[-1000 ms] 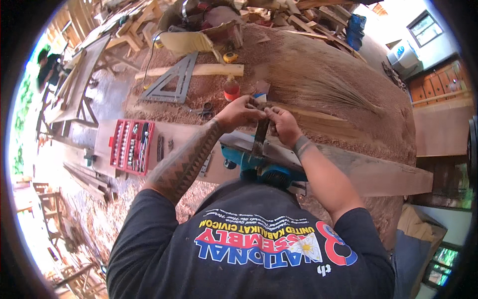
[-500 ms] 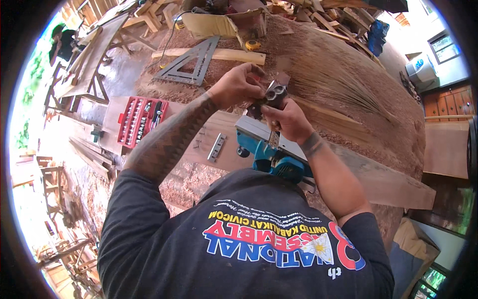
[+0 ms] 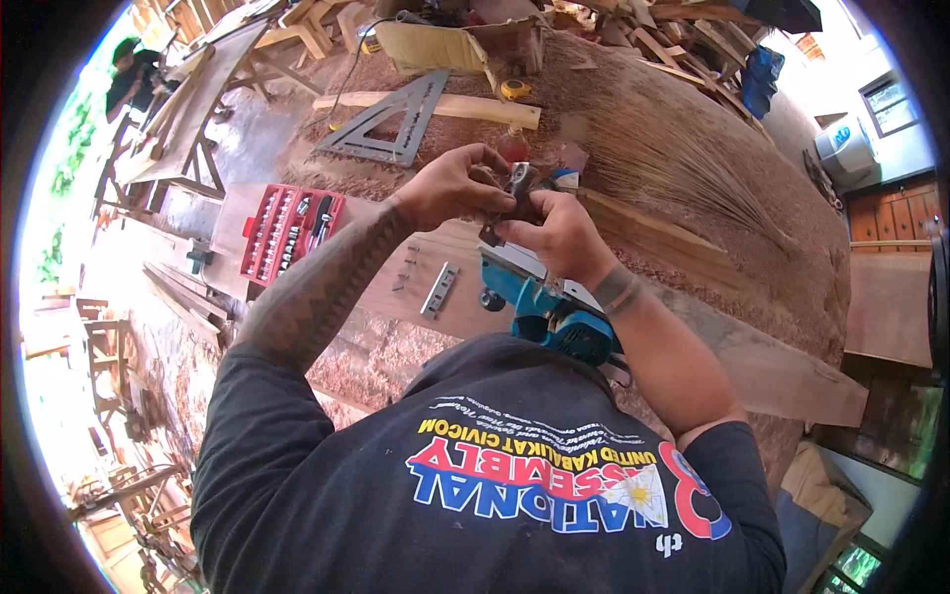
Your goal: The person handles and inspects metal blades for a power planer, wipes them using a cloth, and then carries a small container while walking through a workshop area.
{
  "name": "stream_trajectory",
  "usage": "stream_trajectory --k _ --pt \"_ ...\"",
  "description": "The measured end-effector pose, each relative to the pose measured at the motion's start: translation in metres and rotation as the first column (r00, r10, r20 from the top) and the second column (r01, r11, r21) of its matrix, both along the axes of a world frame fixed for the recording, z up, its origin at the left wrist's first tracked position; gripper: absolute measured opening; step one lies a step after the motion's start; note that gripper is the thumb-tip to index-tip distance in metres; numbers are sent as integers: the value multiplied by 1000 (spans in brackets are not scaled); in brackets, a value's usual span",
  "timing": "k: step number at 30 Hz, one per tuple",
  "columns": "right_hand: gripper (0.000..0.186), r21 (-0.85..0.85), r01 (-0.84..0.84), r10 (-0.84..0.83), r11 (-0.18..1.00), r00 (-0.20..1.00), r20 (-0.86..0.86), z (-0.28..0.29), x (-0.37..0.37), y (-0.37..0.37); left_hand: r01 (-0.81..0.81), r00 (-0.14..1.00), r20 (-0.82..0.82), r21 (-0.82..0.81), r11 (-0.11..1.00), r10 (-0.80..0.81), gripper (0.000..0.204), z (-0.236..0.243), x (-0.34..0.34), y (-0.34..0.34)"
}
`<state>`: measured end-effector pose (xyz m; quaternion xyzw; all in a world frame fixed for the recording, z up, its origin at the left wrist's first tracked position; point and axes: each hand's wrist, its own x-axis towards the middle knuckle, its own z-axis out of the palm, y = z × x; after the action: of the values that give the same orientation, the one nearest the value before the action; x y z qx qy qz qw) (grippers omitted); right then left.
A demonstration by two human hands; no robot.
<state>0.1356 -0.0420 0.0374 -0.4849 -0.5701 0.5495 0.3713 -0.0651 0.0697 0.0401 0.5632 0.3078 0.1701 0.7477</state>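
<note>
In front of my chest, my left hand (image 3: 450,190) and my right hand (image 3: 562,236) meet around a small dark metal part with rounded openings (image 3: 519,181). My left fingertips pinch its near side, and my right thumb and fingers grip it from the other; the fingers hide much of it. Just below them, a teal electric planer (image 3: 534,302) lies on a wooden plank, its grey flat sole turned upward. To its left on the plank rest a slotted metal bar (image 3: 439,290) and several small screws (image 3: 405,269).
A red case of bits and sockets (image 3: 289,235) stands open at left. Farther off are a metal speed square (image 3: 396,121), a yellow tape measure (image 3: 515,90), a bottle of red liquid (image 3: 513,146), a cardboard box (image 3: 426,51) and a stick broom (image 3: 673,148). Another person (image 3: 134,79) is at far left.
The metal part has turned in my hands and moved slightly left. My hands have come closer together around it. The view has shifted slightly, baring more of the screws and the red bottle.
</note>
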Motion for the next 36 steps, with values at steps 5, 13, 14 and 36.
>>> stream_trajectory --k 5,13,14,36 --pt "26 -146 37 -89 989 923 -373 -2 -11 -5 27 1000 16 -67 997 -26 53 11 -3 4" --pt "10 -428 -42 -180 903 867 -465 -4 6 -33 -55 918 -353 344 937 183 37 -14 -78 8" --pt "9 -427 -27 -203 904 852 -482 -7 7 -39 -71 884 -395 419 905 252 36 -39 -101 8" --pt "8 -359 57 -226 932 865 -448 -14 14 -54 171 451 -716 656 735 533 26 -136 -168 -49"
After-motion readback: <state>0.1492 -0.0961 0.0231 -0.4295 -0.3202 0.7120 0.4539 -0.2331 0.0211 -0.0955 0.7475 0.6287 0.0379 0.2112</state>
